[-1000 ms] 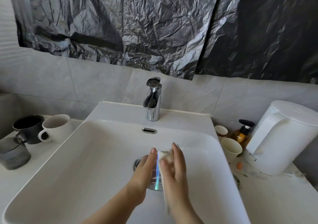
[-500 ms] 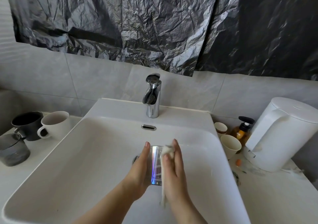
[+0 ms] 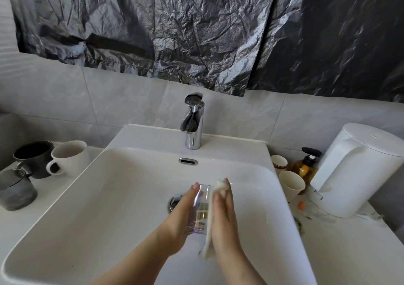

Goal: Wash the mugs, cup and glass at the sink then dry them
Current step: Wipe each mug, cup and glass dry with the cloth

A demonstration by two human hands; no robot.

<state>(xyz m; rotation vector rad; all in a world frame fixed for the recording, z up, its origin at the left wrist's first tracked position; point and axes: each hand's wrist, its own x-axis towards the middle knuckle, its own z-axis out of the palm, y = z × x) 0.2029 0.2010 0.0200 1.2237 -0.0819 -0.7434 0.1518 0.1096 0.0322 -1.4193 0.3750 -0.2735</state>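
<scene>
Over the white sink [image 3: 113, 197] I hold a clear glass [image 3: 200, 213] between both hands. My left hand [image 3: 179, 221] cups its left side. My right hand [image 3: 223, 221] presses a white cloth [image 3: 211, 219] flat against its right side. The cloth's top bunches above the glass rim and its tail hangs below my palm. On the left counter stand a black mug [image 3: 36, 159], a white mug [image 3: 70, 158] and a smoky grey cup [image 3: 15, 189].
A chrome tap [image 3: 193, 120] stands behind the basin, with no water running. On the right counter are two paper cups [image 3: 291, 184], an amber pump bottle [image 3: 307, 165] and a white kettle [image 3: 358, 168]. Crumpled black plastic covers the wall above.
The cloth and my right hand have slid along the side of the glass, and the glass has turned slightly between my hands. The view has tilted up a little.
</scene>
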